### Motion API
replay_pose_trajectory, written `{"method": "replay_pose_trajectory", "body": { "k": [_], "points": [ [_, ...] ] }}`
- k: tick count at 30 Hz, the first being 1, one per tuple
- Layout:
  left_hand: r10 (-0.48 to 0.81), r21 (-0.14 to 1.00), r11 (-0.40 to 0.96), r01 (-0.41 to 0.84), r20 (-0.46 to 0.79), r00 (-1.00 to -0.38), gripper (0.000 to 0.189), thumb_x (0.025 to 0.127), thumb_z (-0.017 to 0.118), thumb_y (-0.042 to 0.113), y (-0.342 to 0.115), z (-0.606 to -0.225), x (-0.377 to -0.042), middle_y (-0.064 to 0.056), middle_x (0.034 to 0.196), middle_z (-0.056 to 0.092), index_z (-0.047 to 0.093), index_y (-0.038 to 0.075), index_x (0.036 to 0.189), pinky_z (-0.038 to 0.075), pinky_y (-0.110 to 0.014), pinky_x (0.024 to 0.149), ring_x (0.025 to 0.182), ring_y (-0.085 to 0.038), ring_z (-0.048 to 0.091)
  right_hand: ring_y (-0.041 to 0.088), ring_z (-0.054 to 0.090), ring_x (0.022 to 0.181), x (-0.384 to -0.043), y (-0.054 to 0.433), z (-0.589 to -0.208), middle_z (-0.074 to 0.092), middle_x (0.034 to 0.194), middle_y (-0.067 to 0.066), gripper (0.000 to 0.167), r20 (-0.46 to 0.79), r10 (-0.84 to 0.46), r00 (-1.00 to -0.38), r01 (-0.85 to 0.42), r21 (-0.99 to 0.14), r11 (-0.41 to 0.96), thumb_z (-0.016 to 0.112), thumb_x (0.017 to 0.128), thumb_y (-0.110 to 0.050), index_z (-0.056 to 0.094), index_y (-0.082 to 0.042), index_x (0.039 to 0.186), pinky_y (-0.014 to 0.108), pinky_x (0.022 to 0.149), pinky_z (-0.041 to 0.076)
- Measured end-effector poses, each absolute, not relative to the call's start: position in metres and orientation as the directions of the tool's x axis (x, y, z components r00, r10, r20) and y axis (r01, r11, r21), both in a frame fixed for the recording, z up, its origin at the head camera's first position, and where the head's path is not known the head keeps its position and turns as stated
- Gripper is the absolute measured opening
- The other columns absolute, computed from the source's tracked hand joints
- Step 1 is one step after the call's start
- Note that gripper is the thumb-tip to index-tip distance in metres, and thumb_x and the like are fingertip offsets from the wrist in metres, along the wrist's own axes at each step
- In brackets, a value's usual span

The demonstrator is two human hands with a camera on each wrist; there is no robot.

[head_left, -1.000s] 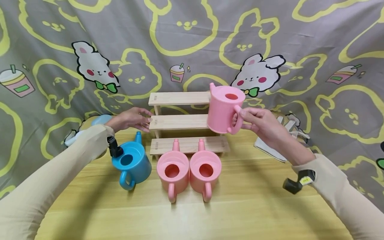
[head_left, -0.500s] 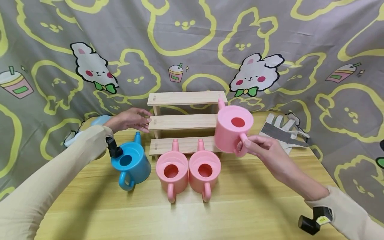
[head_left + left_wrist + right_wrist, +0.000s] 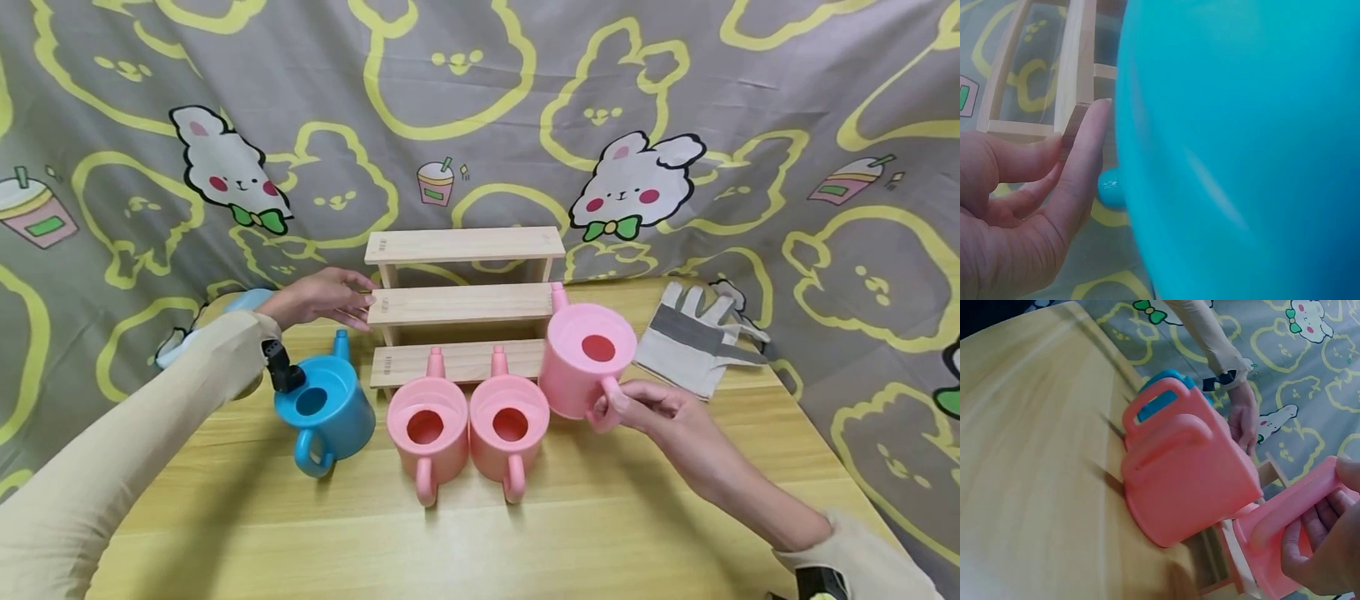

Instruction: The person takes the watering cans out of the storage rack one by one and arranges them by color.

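Observation:
My right hand (image 3: 675, 425) grips the handle of a pink watering can (image 3: 581, 367), which hangs right of two more pink watering cans. Its spout points toward the shelf; whether its base touches the table I cannot tell. The left pink watering can (image 3: 427, 433) and the middle pink watering can (image 3: 510, 429) stand side by side, handles toward me. My left hand (image 3: 322, 298) pinches the left end of the three-tier wooden shelf (image 3: 461, 306) between thumb and fingers at the middle board. Beneath my left forearm stands a blue watering can (image 3: 330, 408), filling much of the left wrist view.
A grey-and-white glove (image 3: 690, 337) lies at the table's back right. Behind the shelf hangs a patterned grey curtain (image 3: 480, 108). A light blue object (image 3: 251, 300) is partly hidden behind my left arm. The wooden table (image 3: 480, 550) extends toward me.
My right hand has lowered the pink watering can from the upper shelf level, toward me and slightly right, beside the other two. The glove has come into fuller view. My left hand stays at the shelf.

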State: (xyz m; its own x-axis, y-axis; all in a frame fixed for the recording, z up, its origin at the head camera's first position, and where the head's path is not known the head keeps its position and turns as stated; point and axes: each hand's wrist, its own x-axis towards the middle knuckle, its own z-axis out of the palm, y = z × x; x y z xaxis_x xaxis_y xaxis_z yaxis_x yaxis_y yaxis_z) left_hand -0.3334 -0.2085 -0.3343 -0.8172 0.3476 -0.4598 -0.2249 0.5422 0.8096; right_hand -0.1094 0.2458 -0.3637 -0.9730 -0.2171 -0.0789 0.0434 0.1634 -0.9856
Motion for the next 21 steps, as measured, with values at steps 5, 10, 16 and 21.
{"method": "replay_pose_trajectory", "body": {
  "k": [5,10,16,21],
  "points": [
    [0.36,0.81,0.541,-0.224,-0.464,-0.809,0.052,0.11,0.052,0.009,-0.21,-0.335,-0.336,-0.015,0.103,0.071,0.032,-0.011,0.154,0.067,-0.039,0.086,0.085,-0.018,0.073,0.025,0.072,0.111,-0.104,0.244,-0.372,0.075,0.115,0.021,0.033,-0.085,-0.223,-0.971,0.052,-0.987,0.153,0.059,0.11,-0.022,0.072,0.008,0.108,0.026,0.099,0.057],
    [0.368,0.815,0.535,-0.222,-0.461,-0.807,0.052,0.11,0.053,0.009,-0.21,-0.336,-0.336,-0.015,0.105,0.071,0.032,-0.012,0.153,0.066,-0.041,0.089,0.085,-0.017,0.074,0.024,0.072,0.111,-0.098,0.246,-0.377,0.076,0.115,0.021,0.032,-0.109,-0.216,-0.97,0.073,-0.983,0.167,0.059,0.109,-0.022,0.072,0.007,0.114,0.025,0.099,0.056],
    [0.36,0.815,0.533,-0.225,-0.46,-0.812,0.051,0.11,0.052,0.009,-0.209,-0.335,-0.337,-0.015,0.104,0.071,0.033,-0.01,0.153,0.067,-0.039,0.085,0.084,-0.018,0.075,0.016,0.068,0.114,-0.092,0.249,-0.382,0.076,0.12,0.013,0.032,-0.16,-0.201,-0.966,0.124,-0.975,0.182,0.06,0.109,-0.023,0.072,0.003,0.123,0.022,0.099,0.053],
    [0.361,0.819,0.529,-0.221,-0.453,-0.815,0.051,0.11,0.053,0.009,-0.21,-0.338,-0.337,-0.015,0.105,0.071,0.033,-0.01,0.153,0.067,-0.039,0.086,0.085,-0.018,0.074,0.014,0.067,0.117,-0.088,0.249,-0.385,0.077,0.121,0.012,0.034,-0.213,-0.181,-0.96,0.178,-0.966,0.188,0.06,0.109,-0.026,0.072,0.002,0.125,0.021,0.099,0.052]
  ]
}}
